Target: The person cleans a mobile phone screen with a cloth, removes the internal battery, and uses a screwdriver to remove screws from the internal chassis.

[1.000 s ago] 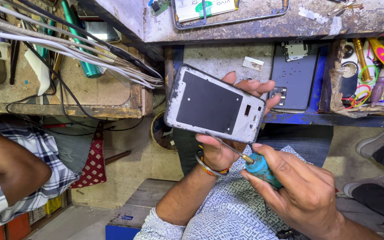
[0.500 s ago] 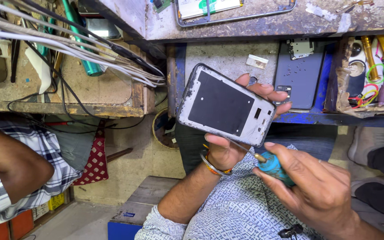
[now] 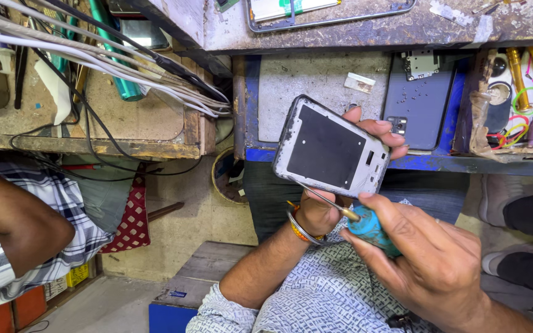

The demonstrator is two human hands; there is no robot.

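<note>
In the head view, the person's left hand (image 3: 325, 206) held a phone frame (image 3: 331, 148) up in front of the workbench, its grey housing and dark inner panel facing the camera; the fingertips (image 3: 380, 129) curled over the frame's far edge while the thumb and palm pressed against the near edge, so the frame was clamped tilted between them. A bangle (image 3: 300, 229) circled that wrist. The right hand (image 3: 430, 259) was closed around the teal handle of a screwdriver (image 3: 365, 225), fingers wrapped together on the grip, and the thin metal shaft ran up and left to the lower edge of the phone frame, its tip touching or just at that edge. Behind the frame a dark grey phone back cover (image 3: 417, 102) lay on the blue-edged bench shelf (image 3: 464, 163), with small screws scattered on it. Another phone frame (image 3: 331, 12) rested on the upper ledge. A bundle of white and black cables (image 3: 112, 68) crossed the wooden shelf at the left. Another person's arm in a checked sleeve (image 3: 13, 228) sat at the left edge, well apart.
</note>
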